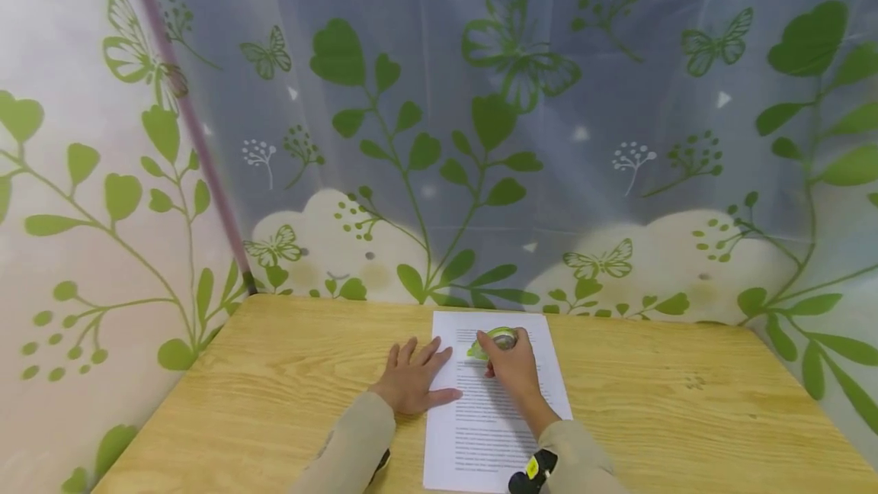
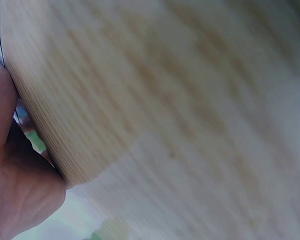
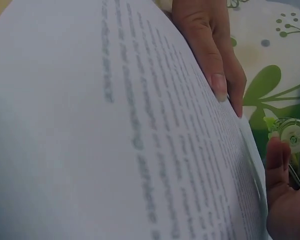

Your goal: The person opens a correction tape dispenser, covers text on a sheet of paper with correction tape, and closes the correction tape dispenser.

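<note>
A printed sheet of paper lies on the table with lines of text down it. My right hand grips a green see-through correction tape over the upper part of the page. In the right wrist view the round reel inside the correction tape shows beside my fingers. My left hand rests with spread fingers at the sheet's left edge, fingertips and thumb on the paper. Only the base of the left hand appears in the left wrist view.
The light wooden table extends to both sides of the sheet. Behind it hangs a blue-grey curtain printed with green leaves and butterflies. A black wrist device sits at my right cuff.
</note>
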A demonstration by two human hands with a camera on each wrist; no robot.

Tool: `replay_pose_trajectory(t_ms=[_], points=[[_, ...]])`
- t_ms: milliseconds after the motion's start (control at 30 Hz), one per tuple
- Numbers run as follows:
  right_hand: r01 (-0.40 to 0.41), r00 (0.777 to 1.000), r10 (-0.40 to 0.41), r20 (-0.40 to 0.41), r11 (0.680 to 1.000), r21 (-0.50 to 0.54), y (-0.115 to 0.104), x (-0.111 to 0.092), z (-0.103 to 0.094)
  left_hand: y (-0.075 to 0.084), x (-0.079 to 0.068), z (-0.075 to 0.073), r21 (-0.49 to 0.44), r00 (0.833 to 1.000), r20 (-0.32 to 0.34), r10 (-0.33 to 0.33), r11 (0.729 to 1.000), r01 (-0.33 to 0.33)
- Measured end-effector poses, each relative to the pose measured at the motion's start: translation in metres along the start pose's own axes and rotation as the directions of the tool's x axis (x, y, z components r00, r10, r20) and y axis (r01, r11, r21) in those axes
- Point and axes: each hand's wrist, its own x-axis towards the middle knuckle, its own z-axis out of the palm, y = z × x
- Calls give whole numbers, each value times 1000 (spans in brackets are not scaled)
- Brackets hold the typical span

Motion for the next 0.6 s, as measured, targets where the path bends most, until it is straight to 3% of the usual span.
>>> replay_pose_trajectory(t_ms=[200,600], points=[[16,1000,-17,-3,994,-111,3,1,10,4,0,-1,12,1000,-3,10,1000,-10],[65,997,-70,-14,970,-234,7,-2,21,3,-1,-4,23,1000,11,-15,1000,14]])
